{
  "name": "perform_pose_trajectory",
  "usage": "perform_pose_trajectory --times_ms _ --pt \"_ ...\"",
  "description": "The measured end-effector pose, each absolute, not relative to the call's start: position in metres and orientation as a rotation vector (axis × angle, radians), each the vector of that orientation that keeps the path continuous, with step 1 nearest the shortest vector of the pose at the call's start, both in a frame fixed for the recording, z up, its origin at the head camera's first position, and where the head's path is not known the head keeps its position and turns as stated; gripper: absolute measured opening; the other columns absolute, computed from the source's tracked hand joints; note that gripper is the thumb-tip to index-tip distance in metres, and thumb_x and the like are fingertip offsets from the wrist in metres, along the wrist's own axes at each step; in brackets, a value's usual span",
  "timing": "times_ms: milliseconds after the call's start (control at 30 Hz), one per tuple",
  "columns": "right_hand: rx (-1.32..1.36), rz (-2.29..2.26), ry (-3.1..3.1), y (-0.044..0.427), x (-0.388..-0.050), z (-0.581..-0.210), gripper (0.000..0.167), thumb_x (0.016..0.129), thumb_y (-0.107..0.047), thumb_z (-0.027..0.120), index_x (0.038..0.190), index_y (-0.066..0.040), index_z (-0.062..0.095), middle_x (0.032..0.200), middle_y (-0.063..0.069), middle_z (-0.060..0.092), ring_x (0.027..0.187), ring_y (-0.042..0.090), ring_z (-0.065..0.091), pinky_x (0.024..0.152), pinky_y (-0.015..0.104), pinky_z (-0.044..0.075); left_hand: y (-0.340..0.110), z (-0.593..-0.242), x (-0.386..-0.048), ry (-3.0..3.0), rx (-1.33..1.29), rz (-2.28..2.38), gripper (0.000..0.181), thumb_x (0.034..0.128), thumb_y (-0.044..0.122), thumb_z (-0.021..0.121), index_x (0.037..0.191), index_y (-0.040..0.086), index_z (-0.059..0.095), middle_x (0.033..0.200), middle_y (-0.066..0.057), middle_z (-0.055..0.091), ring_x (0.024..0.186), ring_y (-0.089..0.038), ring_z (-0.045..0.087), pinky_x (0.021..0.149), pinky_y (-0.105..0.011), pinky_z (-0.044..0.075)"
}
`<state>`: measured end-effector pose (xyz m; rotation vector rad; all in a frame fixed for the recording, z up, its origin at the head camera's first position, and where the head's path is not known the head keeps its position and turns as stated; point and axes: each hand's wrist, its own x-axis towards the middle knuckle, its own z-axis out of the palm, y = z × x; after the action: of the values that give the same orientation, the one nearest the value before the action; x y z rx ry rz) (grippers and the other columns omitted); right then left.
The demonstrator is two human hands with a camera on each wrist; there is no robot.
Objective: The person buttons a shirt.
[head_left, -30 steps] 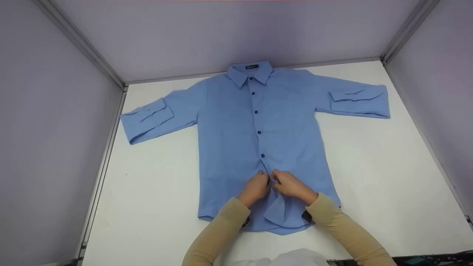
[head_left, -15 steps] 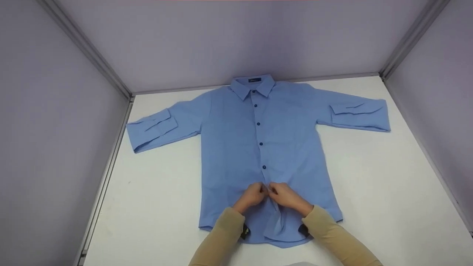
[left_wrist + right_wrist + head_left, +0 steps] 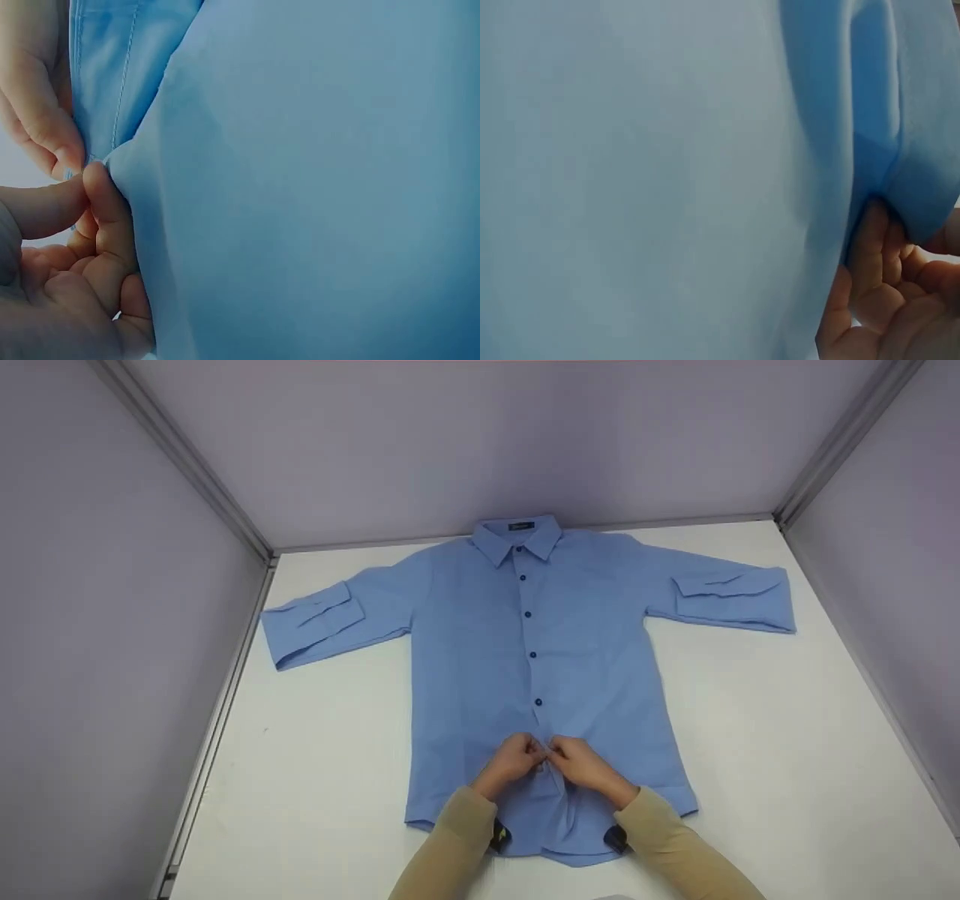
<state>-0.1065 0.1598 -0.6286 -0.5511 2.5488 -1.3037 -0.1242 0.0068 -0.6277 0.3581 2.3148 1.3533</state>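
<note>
A blue button-up shirt (image 3: 480, 660) lies front up on the white table, collar at the far side and sleeves spread with folded ends. Dark buttons run down its front placket. Low on that placket both hands meet, nearly touching. My left hand (image 3: 516, 757) pinches the left front edge between thumb and forefinger, also seen in the left wrist view as the left hand (image 3: 82, 262). From the other side my right hand (image 3: 581, 763) pinches the placket cloth; the right wrist view shows its curled fingers (image 3: 885, 285) under the fabric. Any button between the fingertips is hidden.
The white table (image 3: 315, 765) is bounded by a pale back wall (image 3: 525, 442) and side walls with metal frame strips (image 3: 187, 465). Tan sleeves (image 3: 457, 840) cover the forearms, with a dark wrist device (image 3: 616, 838) at each wrist.
The head view has shifted, so the shirt appears lower. My hands have drawn closer together at the placket, and the flap of cloth below them hangs narrower than before.
</note>
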Motion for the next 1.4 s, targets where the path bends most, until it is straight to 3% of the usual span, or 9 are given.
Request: perform_pose_trajectory --times_ms 367,567,700,900,1033,1400 --pt "-0.397 -1.421 2.499 0.158 -0.106 -0.634 0.032 0.093 -0.006 0.04 0.061 -0.007 0.038 0.053 -0.004 0.033 0.044 0.006 0.029 0.045 0.023 0.03 0.003 -0.632 -0.119 2.33 0.343 1.403 0.014 0.0841 -0.001 0.052 0.071 -0.001 0.057 0.057 -0.003 0.055 0.045 -0.007 0.037 0.044 -0.02 0.031" --pt "-0.371 -1.523 2.396 0.162 -0.095 -0.641 0.022 0.093 -0.005 0.041 0.073 0.0 0.051 0.065 0.002 0.048 0.056 0.011 0.043 0.053 0.023 0.037 0.006 -0.64 -0.109 2.31 0.317 1.42 0.013 0.082 -0.003 0.053 0.07 0.001 0.056 0.06 -0.001 0.055 0.049 -0.008 0.042 0.047 -0.02 0.034" --pt "-0.421 -1.519 2.397 0.161 -0.088 -0.637 0.013 0.091 -0.003 0.046 0.079 0.001 0.051 0.068 0.004 0.05 0.058 0.011 0.045 0.054 0.024 0.039 0.005 -0.644 -0.106 2.275 0.296 1.483 0.012 0.0803 -0.004 0.053 0.069 -0.001 0.057 0.06 -0.001 0.053 0.051 -0.008 0.042 0.048 -0.021 0.035" --pt "-0.384 -1.512 2.394 0.16 -0.088 -0.643 0.011 0.089 -0.005 0.05 0.079 -0.001 0.049 0.068 0.001 0.05 0.057 0.009 0.045 0.052 0.024 0.038 0.003 -0.646 -0.104 2.236 0.271 1.588 0.026 0.0867 0.005 0.048 0.063 -0.004 0.053 0.053 0.003 0.041 0.046 -0.007 0.033 0.046 -0.021 0.03" --pt "-0.397 -1.477 2.417 0.158 -0.091 -0.643 0.012 0.089 -0.011 0.052 0.082 -0.001 0.052 0.069 -0.001 0.049 0.056 0.008 0.042 0.052 0.024 0.037 0.003 -0.649 -0.105 2.21 0.281 1.679 0.031 0.0886 0.012 0.052 0.064 -0.008 0.051 0.051 0.004 0.036 0.045 -0.006 0.03 0.046 -0.021 0.028" --pt "-0.421 -1.493 2.419 0.156 -0.107 -0.636 0.013 0.091 -0.007 0.047 0.08 -0.001 0.05 0.067 0.0 0.049 0.055 0.009 0.042 0.051 0.024 0.036 0.005 -0.641 -0.111 2.352 0.196 1.673 0.018 0.0829 0.0 0.053 0.067 0.003 0.045 0.059 0.002 0.038 0.052 -0.008 0.035 0.049 -0.022 0.031"
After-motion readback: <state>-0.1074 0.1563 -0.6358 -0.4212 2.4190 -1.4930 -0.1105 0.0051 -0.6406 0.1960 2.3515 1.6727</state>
